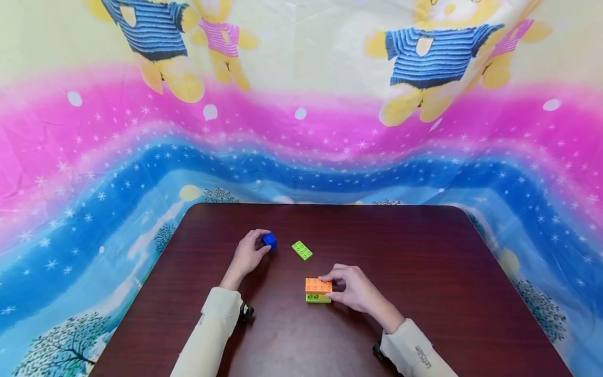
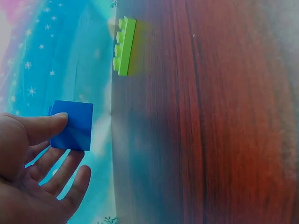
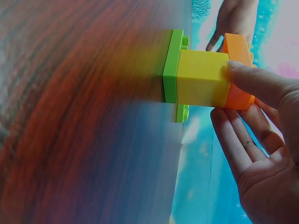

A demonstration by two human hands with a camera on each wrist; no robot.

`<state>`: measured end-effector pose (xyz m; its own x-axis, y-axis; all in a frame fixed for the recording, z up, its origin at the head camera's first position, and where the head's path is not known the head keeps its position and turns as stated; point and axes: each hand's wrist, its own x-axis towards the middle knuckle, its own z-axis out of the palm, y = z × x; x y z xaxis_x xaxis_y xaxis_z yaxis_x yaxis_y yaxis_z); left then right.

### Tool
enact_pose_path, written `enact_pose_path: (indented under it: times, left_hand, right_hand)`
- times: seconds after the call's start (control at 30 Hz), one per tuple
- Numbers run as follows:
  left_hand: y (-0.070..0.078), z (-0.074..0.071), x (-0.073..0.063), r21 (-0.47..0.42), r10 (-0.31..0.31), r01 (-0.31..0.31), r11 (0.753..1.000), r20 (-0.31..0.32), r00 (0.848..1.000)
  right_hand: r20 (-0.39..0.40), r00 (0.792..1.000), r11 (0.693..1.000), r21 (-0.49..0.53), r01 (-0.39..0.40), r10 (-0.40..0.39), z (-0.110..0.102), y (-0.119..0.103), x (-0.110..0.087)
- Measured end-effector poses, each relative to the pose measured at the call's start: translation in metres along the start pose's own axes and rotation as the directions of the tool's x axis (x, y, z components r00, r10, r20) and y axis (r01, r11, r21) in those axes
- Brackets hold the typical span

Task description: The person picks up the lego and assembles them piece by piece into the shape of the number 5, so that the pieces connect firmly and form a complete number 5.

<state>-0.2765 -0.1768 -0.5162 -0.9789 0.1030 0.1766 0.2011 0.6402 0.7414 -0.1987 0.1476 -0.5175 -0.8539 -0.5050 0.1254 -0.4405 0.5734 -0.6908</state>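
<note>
My left hand (image 1: 247,255) pinches a blue building brick (image 1: 269,240) between thumb and fingers, toward the left of the table. In the left wrist view the thumb presses one smooth side of the blue brick (image 2: 77,125), held above the tabletop. My right hand (image 1: 357,289) grips the right end of an orange studded brick (image 1: 318,285), the top of a small stack. Under it sits a yellow brick (image 3: 202,78), on a green studded plate (image 3: 172,70) standing on the table. The yellow one is mostly hidden from the head view.
A loose lime-green studded plate (image 1: 302,250) lies on the dark wood table (image 1: 414,246), between the blue brick and the stack and a bit farther back. Behind the table's far edge hangs a patterned cloth (image 1: 301,136) with bears and snowflakes.
</note>
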Motion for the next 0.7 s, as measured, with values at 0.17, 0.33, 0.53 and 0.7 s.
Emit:
enact_pose_path:
  times: [0.17, 0.33, 0.53, 0.7]
  left_hand:
    - [0.008, -0.002, -0.008, -0.013, 0.05, -0.05, 0.999, 0.003, 0.999]
    - [0.019, -0.004, -0.014, -0.037, 0.079, -0.078, 0.996, 0.018, 0.997]
    - [0.036, -0.002, -0.023, -0.133, 0.109, -0.103, 0.986, 0.042, 0.993]
    - [0.048, 0.003, -0.031, -0.191, 0.141, -0.129, 0.973, 0.05, 0.989]
  right_hand:
    - [0.002, 1.0, 1.0, -0.002, -0.013, 0.013, 0.0, 0.0, -0.001]
    - [0.001, 1.0, 1.0, -0.013, -0.027, 0.027, -0.001, -0.001, -0.001]
    - [-0.002, 0.999, 0.999, -0.009, -0.049, 0.049, -0.001, -0.002, -0.002]
    - [0.003, 0.999, 0.999, 0.0, -0.046, 0.046, 0.0, -0.002, -0.002]
